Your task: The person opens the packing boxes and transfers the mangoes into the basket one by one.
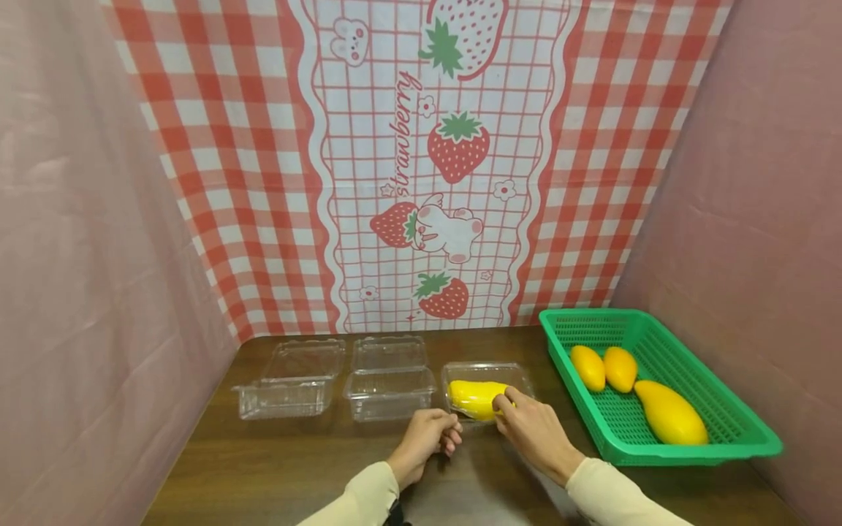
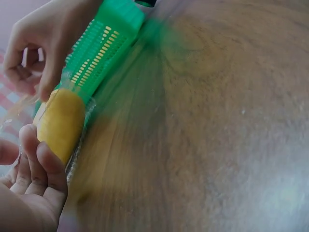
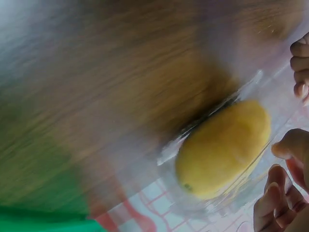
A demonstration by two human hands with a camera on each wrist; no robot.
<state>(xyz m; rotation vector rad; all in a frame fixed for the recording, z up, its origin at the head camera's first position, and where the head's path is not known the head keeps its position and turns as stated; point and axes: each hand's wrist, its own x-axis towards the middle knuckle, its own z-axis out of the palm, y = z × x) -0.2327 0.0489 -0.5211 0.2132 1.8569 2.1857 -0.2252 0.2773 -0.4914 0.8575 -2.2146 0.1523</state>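
A yellow mango point(image 1: 475, 399) lies in a clear plastic clamshell box point(image 1: 520, 374) on the wooden table. My right hand point(image 1: 536, 432) is at the box's near right side, its thumb and curled fingers pinching the clear rim. At the near left corner my left hand point(image 1: 427, 438) has its thumb and forefinger at the plastic edge, the other fingers loosely curled. In the left wrist view the mango point(image 2: 65, 121) shows between the two hands. The right wrist view shows the mango point(image 3: 224, 150) behind clear plastic. How the lid sits is hard to see.
Two clear clamshell boxes stand with lids up to the left, one at the far left point(image 1: 286, 398) and one mid-table point(image 1: 391, 394). A green basket point(image 1: 592, 416) at the right holds two small mangoes point(image 1: 620, 369) and a larger one point(image 1: 671, 415). A checked strawberry cloth point(image 1: 421, 168) hangs behind.
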